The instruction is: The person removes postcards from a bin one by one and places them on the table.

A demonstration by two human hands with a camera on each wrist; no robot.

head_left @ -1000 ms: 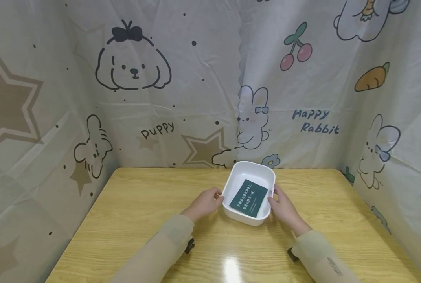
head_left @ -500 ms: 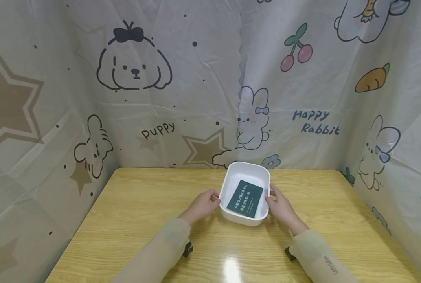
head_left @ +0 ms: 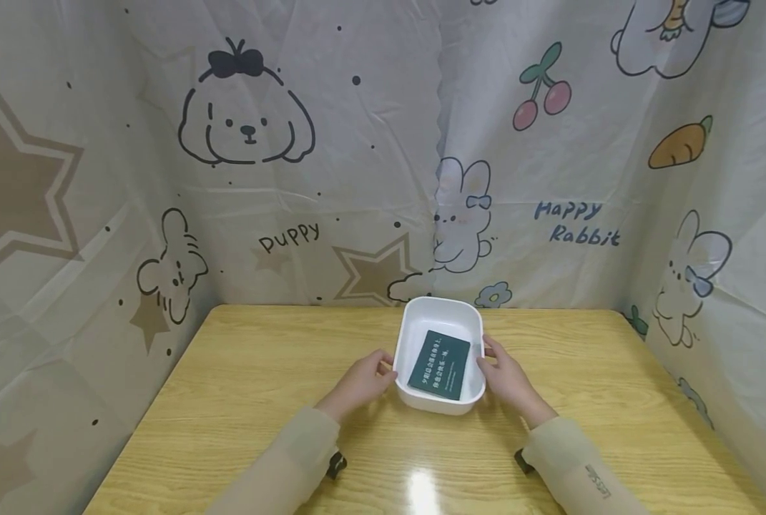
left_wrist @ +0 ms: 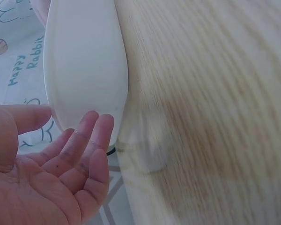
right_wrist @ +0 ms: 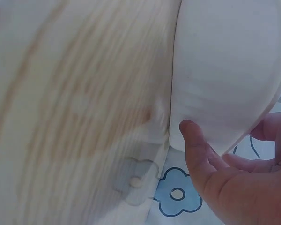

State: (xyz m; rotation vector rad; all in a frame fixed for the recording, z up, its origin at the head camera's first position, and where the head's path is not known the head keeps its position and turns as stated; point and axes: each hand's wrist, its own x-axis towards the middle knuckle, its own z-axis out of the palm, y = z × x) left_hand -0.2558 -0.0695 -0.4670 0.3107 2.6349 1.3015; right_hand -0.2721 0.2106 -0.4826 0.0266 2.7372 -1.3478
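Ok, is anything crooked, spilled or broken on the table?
Only a little crooked: the green booklet sits slanted in the white box, not lined up with its sides. I see nothing spilled or broken.

Long beige sleeves above bare hands (head_left: 362, 379)
At seven o'clock in the head view, the left sleeve (head_left: 276, 468) ends in a broad cuff (head_left: 318, 428), a small black fitting (head_left: 336, 465) at its five o'clock; the right sleeve (head_left: 572, 465) carries slanting dark lettering (head_left: 597, 481), too small to read surely.
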